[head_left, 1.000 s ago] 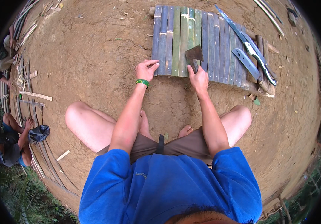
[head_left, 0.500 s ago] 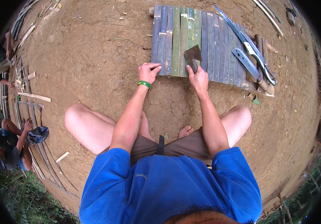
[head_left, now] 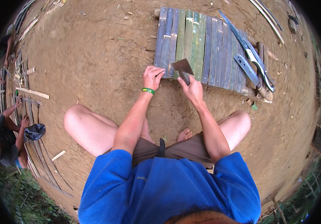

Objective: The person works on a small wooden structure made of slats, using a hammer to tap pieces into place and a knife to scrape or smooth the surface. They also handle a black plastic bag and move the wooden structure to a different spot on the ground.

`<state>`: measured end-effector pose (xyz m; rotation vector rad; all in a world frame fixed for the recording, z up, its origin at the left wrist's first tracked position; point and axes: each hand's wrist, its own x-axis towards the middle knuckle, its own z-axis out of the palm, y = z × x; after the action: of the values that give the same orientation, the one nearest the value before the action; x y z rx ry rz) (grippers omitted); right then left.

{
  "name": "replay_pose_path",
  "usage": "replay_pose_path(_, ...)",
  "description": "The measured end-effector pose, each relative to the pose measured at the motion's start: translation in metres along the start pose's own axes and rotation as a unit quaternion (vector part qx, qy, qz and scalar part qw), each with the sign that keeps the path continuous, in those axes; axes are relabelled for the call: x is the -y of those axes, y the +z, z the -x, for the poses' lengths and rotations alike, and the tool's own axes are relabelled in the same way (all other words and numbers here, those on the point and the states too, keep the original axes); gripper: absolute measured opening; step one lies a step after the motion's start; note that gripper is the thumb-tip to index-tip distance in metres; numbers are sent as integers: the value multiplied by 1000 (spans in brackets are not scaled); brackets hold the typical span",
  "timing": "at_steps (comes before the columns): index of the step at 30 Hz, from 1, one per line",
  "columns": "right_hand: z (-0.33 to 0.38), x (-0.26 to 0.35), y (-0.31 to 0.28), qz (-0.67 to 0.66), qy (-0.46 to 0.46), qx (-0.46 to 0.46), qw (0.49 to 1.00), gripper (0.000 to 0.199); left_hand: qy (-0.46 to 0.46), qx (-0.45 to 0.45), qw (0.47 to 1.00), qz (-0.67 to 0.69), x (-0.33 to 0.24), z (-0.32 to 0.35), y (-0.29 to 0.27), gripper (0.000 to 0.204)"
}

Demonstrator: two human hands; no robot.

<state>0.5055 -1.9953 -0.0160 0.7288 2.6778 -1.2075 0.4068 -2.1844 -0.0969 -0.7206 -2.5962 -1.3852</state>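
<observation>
A panel of split bamboo slats point(head_left: 213, 48), grey-blue with several green ones, lies on the ground in front of me. Nail heads dot the slats. At its near left corner my left hand point(head_left: 153, 77) is closed, thumb and fingers pinched together over a slat end; whatever is in the pinch is too small to make out. My right hand point(head_left: 193, 90) grips the short handle of a hatchet-like tool with a flat, squarish rusty head point(head_left: 183, 67). That head is over the panel's near edge, just right of my left hand.
Across the panel's right side lie a saw with a black-and-white handle point(head_left: 260, 66) and a wide knife blade point(head_left: 247, 69). Round wooden poles point(head_left: 266, 93) support that side. At far left, two people sit by long poles, wood strips and a black bag point(head_left: 35, 131).
My right hand has swung the tool leftward, closer to my left hand, and its head has tilted. My left hand stays at the slat end. At far left, a person's arm has moved.
</observation>
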Motion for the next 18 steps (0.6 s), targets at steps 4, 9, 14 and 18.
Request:
replay_pose_path(4,14,7,12,2,-31,7,999,48,12,-11,1000,9,1,2,4,14)
replay_pose_path(9,25,28,13,3,-45,14,999,46,17,-20,1000,11,3,7,0,16)
replay_pose_path(14,25,15,22,55,-41,10,998,45,18,-13,1000,10,-1,4,2,16)
replay_pose_path(18,22,26,14,50,-51,14,997,46,20,-12,1000,12,-1,5,-1,17)
